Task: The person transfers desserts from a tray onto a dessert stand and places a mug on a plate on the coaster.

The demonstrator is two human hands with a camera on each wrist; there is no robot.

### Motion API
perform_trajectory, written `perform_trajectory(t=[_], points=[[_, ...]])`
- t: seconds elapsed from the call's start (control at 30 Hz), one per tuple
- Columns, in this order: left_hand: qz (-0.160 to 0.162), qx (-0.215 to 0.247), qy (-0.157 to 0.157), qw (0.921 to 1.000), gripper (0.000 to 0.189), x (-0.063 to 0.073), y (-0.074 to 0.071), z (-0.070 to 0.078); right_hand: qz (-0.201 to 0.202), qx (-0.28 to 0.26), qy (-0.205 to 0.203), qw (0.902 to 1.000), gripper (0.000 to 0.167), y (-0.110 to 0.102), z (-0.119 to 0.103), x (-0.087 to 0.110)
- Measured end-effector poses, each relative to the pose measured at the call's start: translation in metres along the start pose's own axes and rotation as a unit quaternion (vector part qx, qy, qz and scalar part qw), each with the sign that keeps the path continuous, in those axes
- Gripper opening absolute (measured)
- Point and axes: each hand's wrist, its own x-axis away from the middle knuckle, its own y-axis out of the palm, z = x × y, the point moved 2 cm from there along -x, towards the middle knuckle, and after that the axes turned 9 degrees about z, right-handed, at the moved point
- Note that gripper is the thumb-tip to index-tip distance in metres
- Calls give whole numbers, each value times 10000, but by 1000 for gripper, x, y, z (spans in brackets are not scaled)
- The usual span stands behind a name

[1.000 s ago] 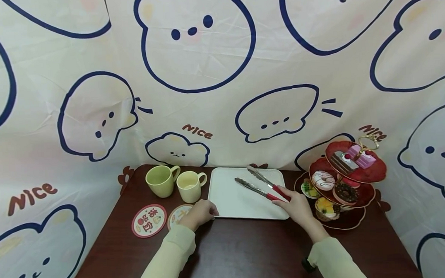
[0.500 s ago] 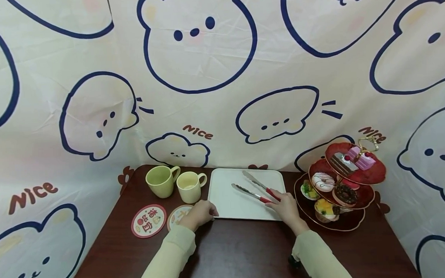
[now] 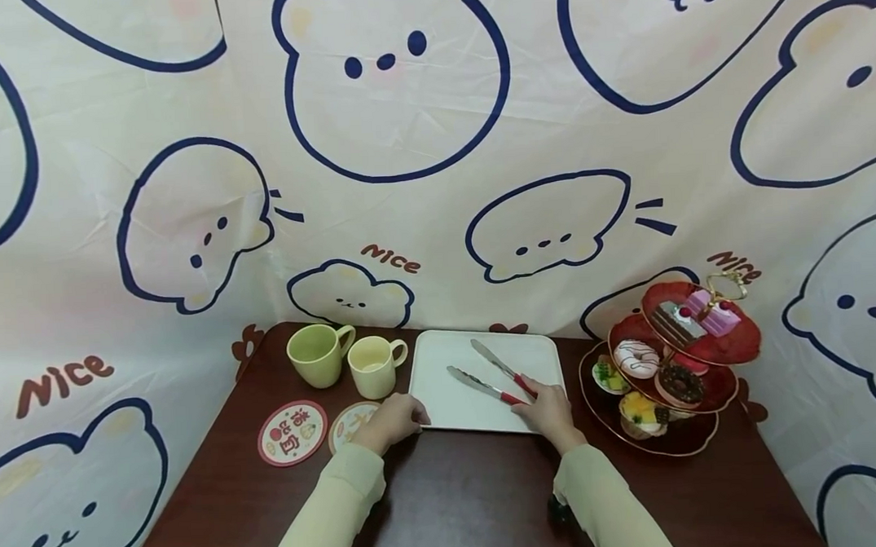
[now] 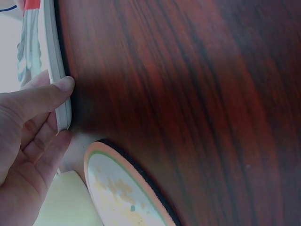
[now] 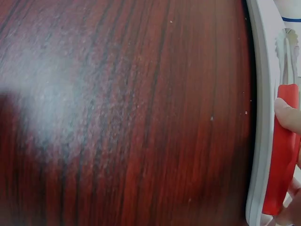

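My left hand (image 3: pixel 395 422) holds the near left corner of a white rectangular tray (image 3: pixel 432 388); in the left wrist view its thumb (image 4: pixel 65 84) lies on the rim and the other fingers bend about the corner. Metal tongs (image 3: pixel 475 383) with red handles are held in my right hand (image 3: pixel 550 415) over the right half of the tray. Their arms are spread apart, tips pointing to the far left. In the right wrist view the thumb (image 5: pixel 287 113) presses one red handle (image 5: pixel 280 160), close along the tray rim; the rest of that hand is mostly cut off.
Two mugs, green (image 3: pixel 315 359) and cream (image 3: pixel 372 371), stand left of the tray. Before them lie two round coasters, a red-rimmed one (image 3: pixel 292 433) and another (image 3: pixel 347 424) partly behind the left hand. At right, a three-tier red stand (image 3: pixel 745 337) bears cakes, donuts (image 3: pixel 636 358) and cupcakes (image 3: pixel 642 415).
My right hand and the tongs have shifted left across the tray, from its right edge further over it. The left hand stays at the tray corner.
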Motion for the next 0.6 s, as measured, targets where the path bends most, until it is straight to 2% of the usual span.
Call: perform_trajectory(t=[0.23,0.47,0.6], points=[[-55,7,-25,10000,14,2,1,2,-412,212,445,9979,69,0,-2,-1],[32,-40,-8,10000,15,0,1,3,-678,391,239,9966,70,0,-6,-7],[72,-55,-16,10000,15,0,1,4,-1004,401,166,9940,71,0,-5,-10]])
